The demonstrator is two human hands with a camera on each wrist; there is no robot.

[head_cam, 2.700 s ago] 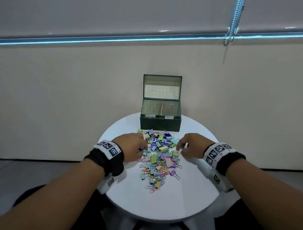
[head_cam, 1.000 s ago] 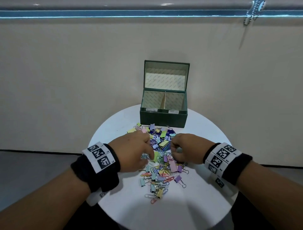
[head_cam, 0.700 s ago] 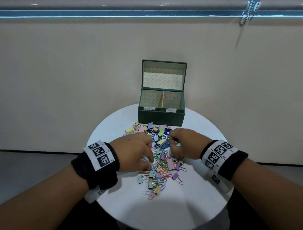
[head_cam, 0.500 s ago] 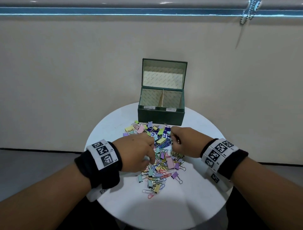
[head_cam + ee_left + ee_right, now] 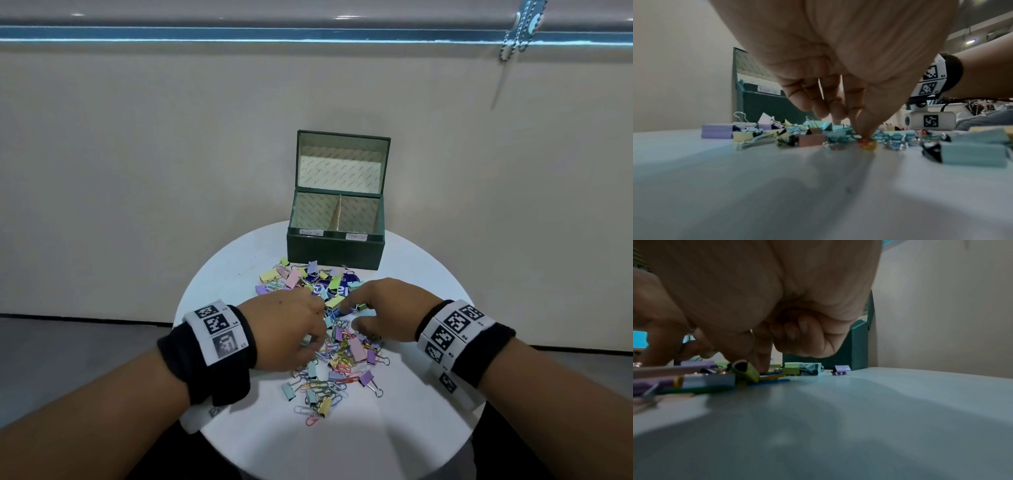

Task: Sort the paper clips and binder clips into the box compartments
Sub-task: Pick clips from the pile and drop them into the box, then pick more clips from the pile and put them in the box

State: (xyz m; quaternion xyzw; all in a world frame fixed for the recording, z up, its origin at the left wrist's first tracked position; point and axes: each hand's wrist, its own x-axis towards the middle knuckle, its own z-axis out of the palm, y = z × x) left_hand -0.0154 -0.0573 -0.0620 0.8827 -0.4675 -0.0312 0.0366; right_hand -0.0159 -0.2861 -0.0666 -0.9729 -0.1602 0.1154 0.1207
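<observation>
A mixed pile of pastel binder clips and coloured paper clips (image 5: pixel 337 353) lies mid-table. Behind it stands the open green box (image 5: pixel 334 251), with two compartments split by a divider and a label on each. My left hand (image 5: pixel 318 329) reaches into the pile's left side. In the left wrist view my left hand (image 5: pixel 861 131) pinches thumb to forefinger on a small orange paper clip (image 5: pixel 867 144). My right hand (image 5: pixel 351 313) is over the pile's right side. In the right wrist view my right hand (image 5: pixel 740 360) has two fingers curled into the palm, wire loops showing there, and a fingertip down by a green binder clip (image 5: pixel 746 371).
The round white table (image 5: pixel 411 428) ends close behind my wrists and beside the box. A beige wall rises right behind the box (image 5: pixel 764 105). A lone purple binder clip (image 5: pixel 841 369) sits near the box's corner. The box lid stands upright.
Both hands have worked inward through the pile. The right hand, lifted and fisted half a second ago, has come back down with forefinger and thumb extended. The left hand stays low, pinching.
</observation>
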